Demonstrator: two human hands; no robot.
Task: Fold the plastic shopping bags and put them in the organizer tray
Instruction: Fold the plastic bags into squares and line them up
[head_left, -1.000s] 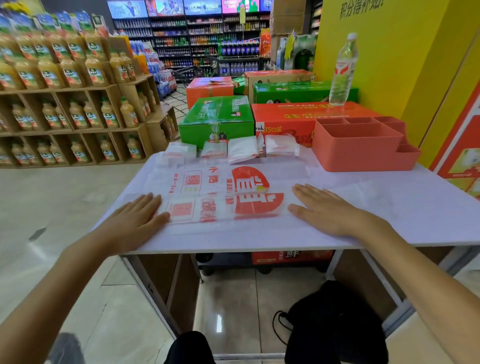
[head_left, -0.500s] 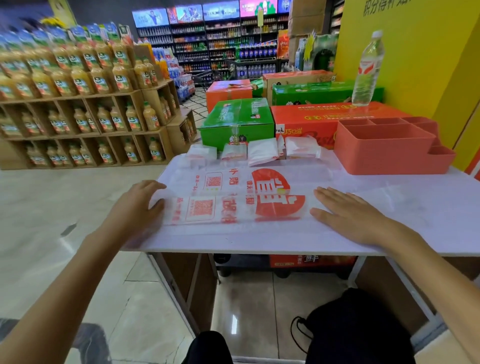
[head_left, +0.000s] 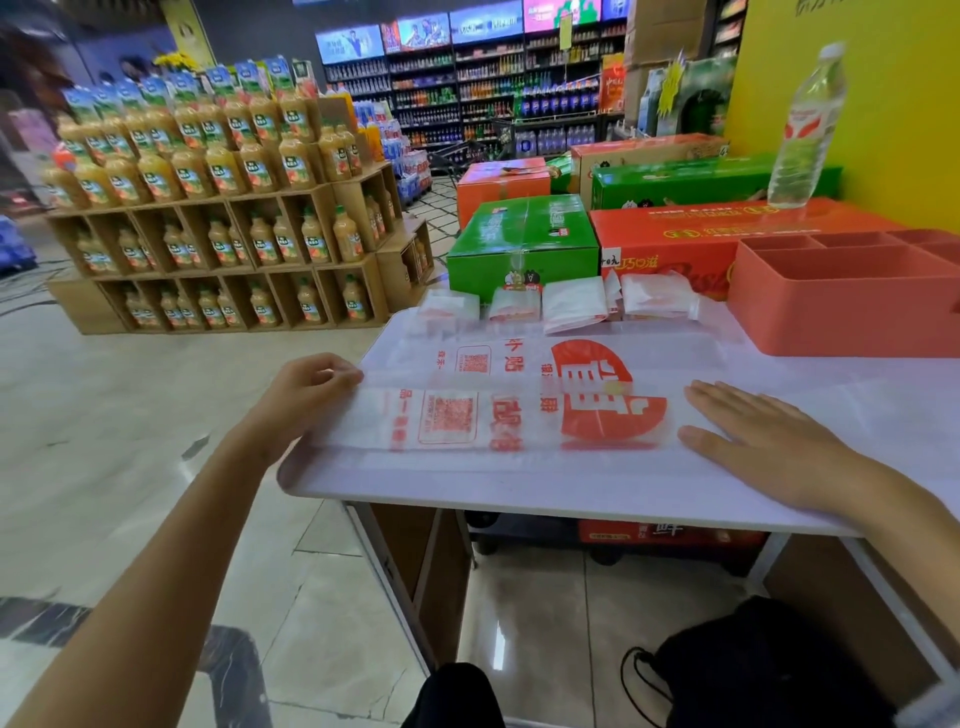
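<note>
Clear plastic bag (head_left: 519, 400) with red print, spread flat along the near edge of the white tabletop (head_left: 519, 488), long axis running left to right. Near strip folded over onto the rest; red half-circle logo split across the fold line. Left end of the bag at the tabletop's left edge, right end under the other hand.

Left hand (head_left: 306, 389) at the left edge, fingers curled, pinching the bag's left end. Right hand (head_left: 758, 441) laid flat, fingers straight and together, pressing down on the bag's right end near the near edge.

Along the far edge: four folded bags in a row — first (head_left: 449, 307) toward the far left corner, second (head_left: 514, 304), third (head_left: 574, 304) tilted up slightly, fourth (head_left: 657, 297). All small white packets with red showing through. Just beside one another.

Organizer tray (head_left: 841, 312), salmon-coloured, at the far right of the tabletop, several compartments; nothing seen inside the visible ones. Right side cut off by the frame.

Beyond the far edge: green carton (head_left: 522, 244), red carton (head_left: 675, 244), water bottle (head_left: 805, 130) standing upright on the red carton. Further left, wooden shelving (head_left: 218, 260) stacked with juice bottles. Under the tabletop, black bag (head_left: 769, 670) on the tiled floor.
</note>
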